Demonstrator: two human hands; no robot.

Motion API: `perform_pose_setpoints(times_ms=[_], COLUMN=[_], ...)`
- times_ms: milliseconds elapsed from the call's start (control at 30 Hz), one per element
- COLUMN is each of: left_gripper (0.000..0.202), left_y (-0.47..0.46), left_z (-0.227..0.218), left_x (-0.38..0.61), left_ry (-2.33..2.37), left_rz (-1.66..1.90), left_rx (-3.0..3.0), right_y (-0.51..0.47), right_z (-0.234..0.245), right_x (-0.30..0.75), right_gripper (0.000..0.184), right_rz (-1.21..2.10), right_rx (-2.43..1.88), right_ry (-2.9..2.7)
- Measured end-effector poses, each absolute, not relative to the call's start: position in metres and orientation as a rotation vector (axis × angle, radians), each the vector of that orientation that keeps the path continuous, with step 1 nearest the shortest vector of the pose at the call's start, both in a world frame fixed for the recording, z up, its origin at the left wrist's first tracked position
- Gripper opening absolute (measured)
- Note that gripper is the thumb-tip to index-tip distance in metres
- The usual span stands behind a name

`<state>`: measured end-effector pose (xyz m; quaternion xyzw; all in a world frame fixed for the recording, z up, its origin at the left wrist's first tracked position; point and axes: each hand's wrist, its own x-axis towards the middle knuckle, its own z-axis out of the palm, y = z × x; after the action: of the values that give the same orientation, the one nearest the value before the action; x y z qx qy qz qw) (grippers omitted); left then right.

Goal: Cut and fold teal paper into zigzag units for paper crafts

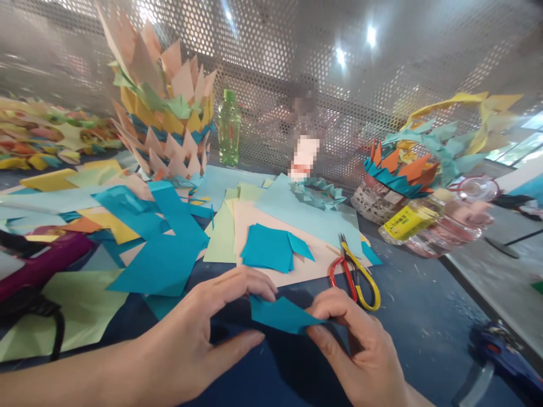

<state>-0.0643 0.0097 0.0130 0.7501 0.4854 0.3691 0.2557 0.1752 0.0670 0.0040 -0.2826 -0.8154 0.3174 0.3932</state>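
Observation:
A small teal folded paper piece (282, 314) is held low over the dark table between both hands. My left hand (199, 333) pinches its left edge with fingertips and thumb. My right hand (356, 345) grips its right corner between thumb and curled fingers. Just beyond lies a small stack of teal paper squares (269, 247) on a peach sheet (305, 265). Scissors with red and yellow handles (355, 274) lie beside my right hand.
A tall paper vase of folded pieces (165, 107) stands at the back left beside a green bottle (229, 127). Loose coloured sheets (153, 249) cover the left. A paper basket (399, 175), a yellow-labelled bottle (413, 220), a purple tool (42, 263) and a blue glue gun (500, 356) lie around.

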Motion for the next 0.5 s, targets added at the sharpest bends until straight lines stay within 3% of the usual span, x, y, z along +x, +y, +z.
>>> perform_pose_setpoints(times_ms=[67,333,500], left_gripper=[0.019,0.029,0.03], left_y=[0.013,0.008,0.003], left_z=[0.011,0.014,0.022], left_x=[-0.061,-0.065,-0.063], left_ry=[1.254,1.159,1.016], left_rz=[1.079,1.146,1.091], left_rx=[2.005,2.54,2.881], right_y=[0.068,0.07,0.061], right_z=[0.005,0.005,0.01], right_x=[0.175,0.172,0.173], right_gripper=[0.013,0.025,0.02], right_rz=[0.804,0.341,0.044], right_rx=[-0.663,-0.474,-0.336], right_ry=[-2.098,-2.228,-2.306])
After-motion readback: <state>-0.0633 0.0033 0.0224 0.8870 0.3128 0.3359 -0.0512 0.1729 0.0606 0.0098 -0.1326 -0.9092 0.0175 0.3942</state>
